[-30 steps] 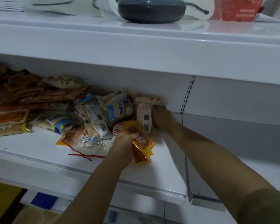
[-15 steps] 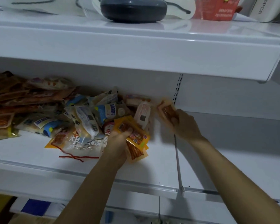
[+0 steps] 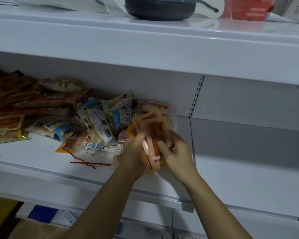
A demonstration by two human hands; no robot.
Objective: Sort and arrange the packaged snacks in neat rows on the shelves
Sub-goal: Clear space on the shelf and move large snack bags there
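A white metal shelf runs across the middle of the frame, with a second white shelf board above it along the top. On that upper board, at top centre, sits a dark round-edged object, and a red printed package stands at the upper right. A loose heap of snack packets covers the left and centre of the middle shelf: brownish-orange flat packs at the far left, white-and-blue pouches in the middle, and a clear bag with white lettering at the front, beside a thin red strip. Just right of centre, both hands hold a small stack of orange translucent packets of reddish sticks over the shelf's right end. The left hand curls its fingers around the stack's left edge. The right hand grips the right side, thumb pressed across the front.
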